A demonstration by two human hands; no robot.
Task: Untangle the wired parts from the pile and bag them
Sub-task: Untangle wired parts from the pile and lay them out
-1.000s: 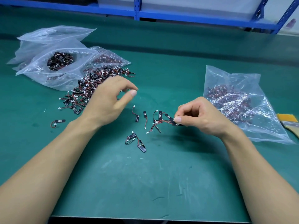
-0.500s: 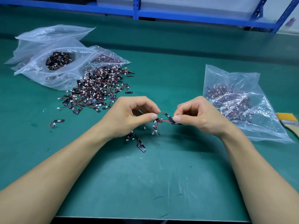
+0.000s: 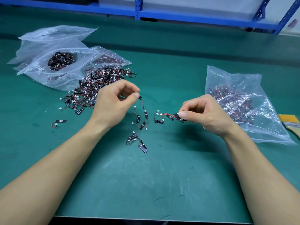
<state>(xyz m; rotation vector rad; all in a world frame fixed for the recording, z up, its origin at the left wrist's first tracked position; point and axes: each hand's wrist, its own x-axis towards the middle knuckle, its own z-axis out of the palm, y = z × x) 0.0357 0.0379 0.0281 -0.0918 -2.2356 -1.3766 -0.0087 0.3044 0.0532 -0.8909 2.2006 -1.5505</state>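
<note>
A pile of small black wired parts (image 3: 97,85) with red wires and white plugs lies on the green mat, left of centre. My left hand (image 3: 112,103) pinches one wired part (image 3: 142,104) by its black end, its wire and plug dangling over several loose parts (image 3: 140,120). My right hand (image 3: 203,112) pinches a small bunch of wired parts (image 3: 167,116) that trails to the left, just above the mat. A clear bag (image 3: 243,104) holding wired parts lies to the right of my right hand.
Clear bags (image 3: 53,62) with more parts lie at the back left. A single part (image 3: 59,122) lies alone at the left, another small tangle (image 3: 138,142) near the middle. A yellow brush (image 3: 290,122) sits at the right edge. Blue shelving (image 3: 178,15) runs behind the mat.
My left hand reached from the pile to the bunch in my right hand, pinched one part and pulled it away to the left. The bunch stays in my right hand.
</note>
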